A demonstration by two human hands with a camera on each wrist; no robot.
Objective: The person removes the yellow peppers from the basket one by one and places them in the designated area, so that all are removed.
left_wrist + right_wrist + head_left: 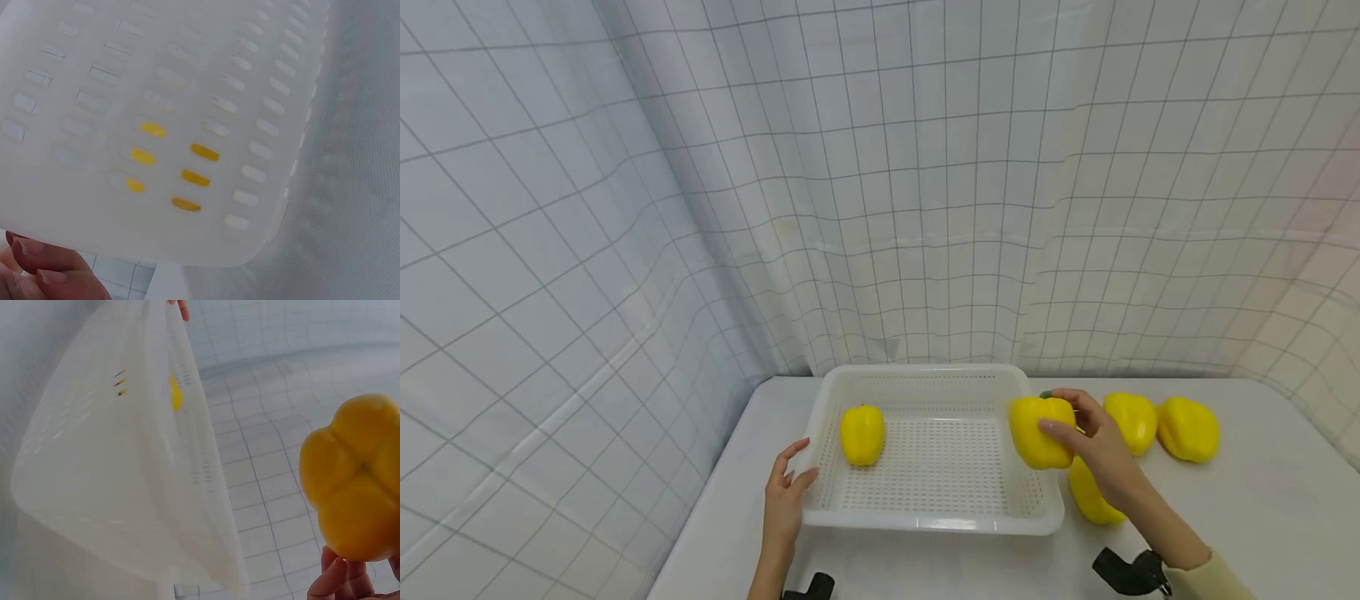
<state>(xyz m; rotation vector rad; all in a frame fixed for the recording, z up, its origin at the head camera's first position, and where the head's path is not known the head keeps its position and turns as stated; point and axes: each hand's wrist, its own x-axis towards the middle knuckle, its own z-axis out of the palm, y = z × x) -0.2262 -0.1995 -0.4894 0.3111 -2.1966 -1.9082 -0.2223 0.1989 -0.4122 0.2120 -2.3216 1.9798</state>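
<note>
My right hand point(1097, 446) grips a yellow bell pepper point(1036, 433) with a green stem, held up at the right rim of a white plastic basket point(925, 523). In the right wrist view, the lobed bottom of this bell pepper point(356, 481) faces the camera above the fingertips. My left hand point(784, 500) holds the basket's left rim; the left wrist view shows its curled fingers point(62, 275) at that rim. Another yellow bell pepper point(862, 435) stands inside the basket on the left, its colour showing through the slots in the left wrist view.
Right of the basket, a yellow bell pepper point(1093, 496) lies partly behind my right hand. Two others, one nearer point(1131, 421) and one farther right point(1189, 429), lie toward the back of the white table point(1262, 517). Grid-patterned curtains point(925, 208) hang behind and at the sides.
</note>
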